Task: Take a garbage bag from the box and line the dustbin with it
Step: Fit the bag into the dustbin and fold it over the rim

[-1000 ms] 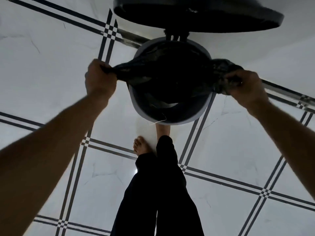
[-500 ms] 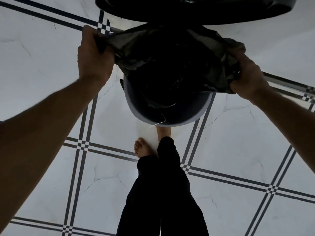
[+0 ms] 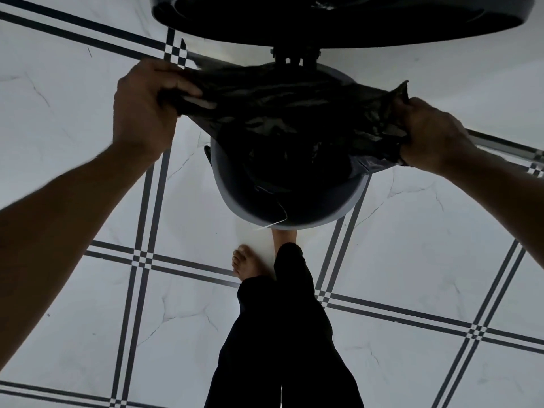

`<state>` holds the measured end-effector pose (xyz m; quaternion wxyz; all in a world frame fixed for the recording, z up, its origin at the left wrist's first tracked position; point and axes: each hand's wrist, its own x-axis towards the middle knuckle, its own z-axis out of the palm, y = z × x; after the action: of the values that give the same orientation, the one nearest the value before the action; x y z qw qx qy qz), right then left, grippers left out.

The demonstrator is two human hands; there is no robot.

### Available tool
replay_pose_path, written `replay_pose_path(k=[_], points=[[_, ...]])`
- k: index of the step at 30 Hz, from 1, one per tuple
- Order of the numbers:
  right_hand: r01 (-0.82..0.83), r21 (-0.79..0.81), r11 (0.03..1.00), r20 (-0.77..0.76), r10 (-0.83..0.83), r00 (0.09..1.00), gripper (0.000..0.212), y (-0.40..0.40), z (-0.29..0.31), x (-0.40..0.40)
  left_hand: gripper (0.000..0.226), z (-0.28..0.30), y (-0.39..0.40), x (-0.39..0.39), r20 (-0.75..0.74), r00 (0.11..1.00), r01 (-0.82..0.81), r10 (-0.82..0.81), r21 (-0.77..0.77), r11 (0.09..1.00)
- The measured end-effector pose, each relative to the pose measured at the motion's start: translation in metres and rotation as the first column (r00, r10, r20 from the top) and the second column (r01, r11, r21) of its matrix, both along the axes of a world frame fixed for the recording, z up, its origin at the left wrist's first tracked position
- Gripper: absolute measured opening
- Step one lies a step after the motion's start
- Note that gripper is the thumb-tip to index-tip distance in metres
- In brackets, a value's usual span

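A round grey dustbin stands on the tiled floor straight ahead, its lid swung up at the top of the view. A black garbage bag hangs into the bin with its mouth stretched wide above the rim. My left hand grips the bag's left edge, out past the bin's left side. My right hand grips the right edge, beyond the bin's right side. The bin's near rim shows bare below the bag. No box is in view.
My legs in dark trousers and a bare foot stand just in front of the bin. A thin white thread hangs at the bin's near rim. White marble-look floor tiles with dark stripe borders surround everything.
Both hands first lifted the bag's mouth higher, then pulled it wider apart and lower again. The bag's opening is now spread further past both sides of the bin.
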<state>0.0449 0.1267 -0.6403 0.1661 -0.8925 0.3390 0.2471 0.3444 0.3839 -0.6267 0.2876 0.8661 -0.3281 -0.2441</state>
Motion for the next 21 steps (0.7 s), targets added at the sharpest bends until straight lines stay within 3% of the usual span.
replay_pose_path(k=[5, 8, 11, 13, 15, 17, 19, 21], points=[[0.078, -0.059, 0.995, 0.075, -0.074, 0.994, 0.08, -0.004, -0.003, 0.021, 0.039, -0.016, -0.017, 0.01, 0.012, 1.0, 0.006, -0.008, 0.105, 0.994], [0.167, -0.099, 0.981, 0.058, -0.162, 0.985, 0.062, -0.008, -0.014, 0.032, 0.027, -0.03, -0.038, 0.012, 0.002, 1.0, 0.028, -0.031, 0.303, 0.953], [0.23, 0.045, 0.972, -0.107, -0.224, 0.969, 0.031, -0.001, -0.033, 0.03, 0.036, -0.045, -0.049, 0.012, -0.248, 0.958, -0.022, 0.143, 0.436, 0.9], [0.327, 0.183, 0.927, -0.076, -0.319, 0.945, 0.024, 0.014, -0.04, 0.019, 0.036, -0.048, -0.039, 0.008, -0.346, 0.894, -0.079, 0.284, 0.504, 0.86], [0.514, 0.264, 0.816, 0.016, -0.537, 0.844, 0.023, 0.025, -0.042, 0.001, 0.03, -0.043, -0.025, -0.003, -0.399, 0.874, -0.056, 0.276, 0.482, 0.874], [0.62, 0.346, 0.704, 0.033, -0.67, 0.742, 0.027, 0.039, -0.04, -0.022, 0.026, -0.038, -0.006, -0.016, -0.303, 0.941, -0.015, 0.154, 0.417, 0.909], [0.633, 0.403, 0.661, 0.038, -0.703, 0.71, 0.038, 0.061, -0.031, -0.038, 0.024, -0.031, 0.013, -0.034, -0.187, 0.978, -0.025, 0.096, 0.346, 0.938], [0.616, 0.483, 0.622, 0.062, -0.726, 0.684, 0.062, 0.085, -0.019, -0.044, 0.037, -0.026, 0.027, -0.052, -0.177, 0.98, -0.042, 0.094, 0.274, 0.961]])
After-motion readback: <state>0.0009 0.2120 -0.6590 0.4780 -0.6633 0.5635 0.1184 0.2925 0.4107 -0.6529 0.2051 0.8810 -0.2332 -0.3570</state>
